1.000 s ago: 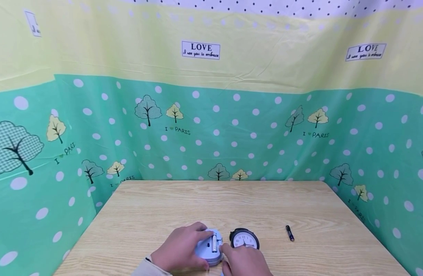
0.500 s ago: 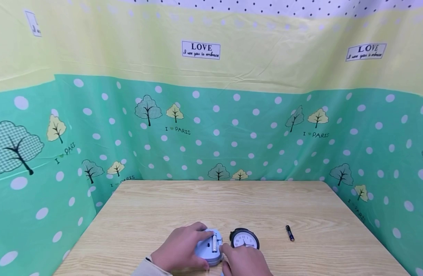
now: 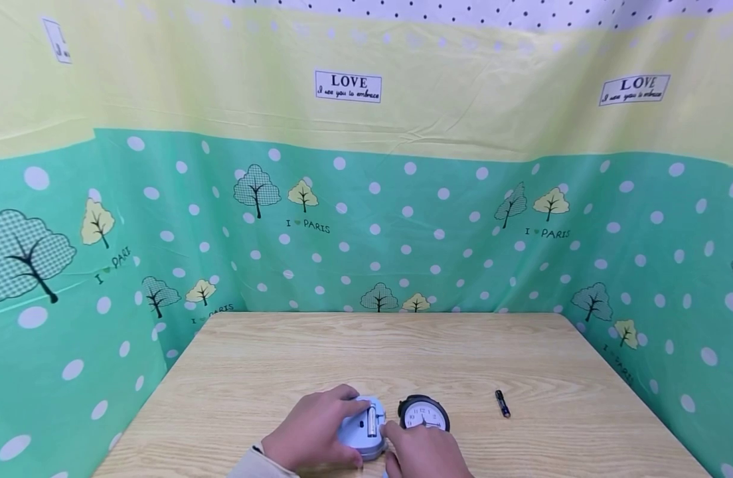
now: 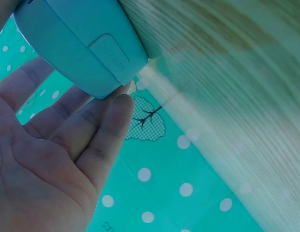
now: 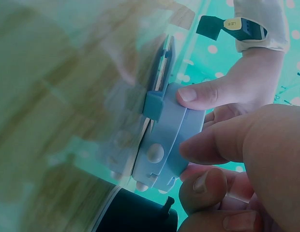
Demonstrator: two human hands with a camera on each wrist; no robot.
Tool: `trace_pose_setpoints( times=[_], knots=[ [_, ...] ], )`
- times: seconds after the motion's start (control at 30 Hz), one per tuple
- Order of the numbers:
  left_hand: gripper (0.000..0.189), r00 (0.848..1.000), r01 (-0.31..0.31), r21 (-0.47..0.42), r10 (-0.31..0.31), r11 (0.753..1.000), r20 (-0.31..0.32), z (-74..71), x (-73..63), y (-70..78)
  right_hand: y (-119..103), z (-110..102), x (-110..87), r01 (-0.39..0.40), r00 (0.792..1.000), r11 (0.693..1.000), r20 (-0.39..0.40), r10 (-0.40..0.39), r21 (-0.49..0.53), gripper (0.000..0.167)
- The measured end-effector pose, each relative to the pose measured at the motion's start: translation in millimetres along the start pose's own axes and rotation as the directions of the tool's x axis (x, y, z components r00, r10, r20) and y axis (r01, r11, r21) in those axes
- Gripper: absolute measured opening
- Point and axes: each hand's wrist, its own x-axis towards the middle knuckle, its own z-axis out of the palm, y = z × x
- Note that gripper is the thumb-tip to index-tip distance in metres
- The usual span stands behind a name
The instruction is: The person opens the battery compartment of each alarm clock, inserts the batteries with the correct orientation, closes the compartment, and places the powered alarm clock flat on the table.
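Note:
A light-blue alarm clock (image 3: pixel 356 437) lies back up on the table, with a silvery battery (image 3: pixel 372 422) in its uncovered compartment. My left hand (image 3: pixel 315 428) grips the clock from the left, a finger reaching over the back beside the battery and the thumb at the near side. Raised lettering shows on the clock's side (image 4: pixel 111 55) in the left wrist view. My right hand (image 3: pixel 429 453) has curled fingers, with fingertips (image 5: pixel 191 149) against the clock's right rim. A sliver of light blue (image 3: pixel 386 474) shows below the right thumb; I cannot tell what it is.
A black round clock (image 3: pixel 422 413), dial up, lies just right of the blue one, partly hidden behind the right hand. Farther right, a dark battery (image 3: pixel 502 403) lies on the wooden table (image 3: pixel 378 345). A patterned green and yellow curtain (image 3: pixel 366 232) surrounds the table.

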Motion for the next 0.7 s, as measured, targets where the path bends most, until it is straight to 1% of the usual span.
trace_pose_setpoints(
  times=[0.23, 0.53, 0.7],
  knots=[
    [0.083, 1.0, -0.003, 0.003, 0.003, 1.0, -0.001, -0.8, 0.1, 0.1, -0.6, -0.8, 0.0, -0.005, 1.0, 1.0, 0.0, 0.005, 0.004, 0.025],
    [0.082, 1.0, 0.003, 0.0, -0.003, 1.0, 0.014, -2.7, -0.6, 2.5, -0.4, -0.3, 0.1, -0.004, 1.0, 1.0, 0.003, 0.004, -0.004, 0.024],
    [0.082, 1.0, -0.001, 0.004, 0.001, 1.0, 0.004, -1.4, -0.1, 1.5, -0.6, -0.7, -0.1, -0.004, 1.0, 1.0, 0.005, 0.004, -0.002, 0.024]
  ],
)
